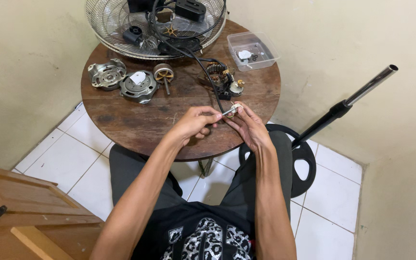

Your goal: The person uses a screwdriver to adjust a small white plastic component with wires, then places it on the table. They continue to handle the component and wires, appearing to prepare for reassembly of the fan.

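1. Left hand (193,123) and right hand (249,126) meet over the table (136,126) edge, fingers pinching a small metal part (231,110) on a black cable (203,72).
2. Risk: the part looks tiny; a slack pinch could drop it to the floor.
3. At 12 o'clock, the stator (222,79).
4. At 1 o'clock, a clear tub (266,57) holds small bits.
5. Further at 11 o'clock, a fan grille (109,21) cradles dark parts.

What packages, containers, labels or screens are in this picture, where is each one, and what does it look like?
Clear rectangular plastic container: far right side of the round wooden table, open, holding a few small white and dark parts.
White label-like patch: on top of the grey metal motor cover, left of the table's middle.
No screens or signs show.
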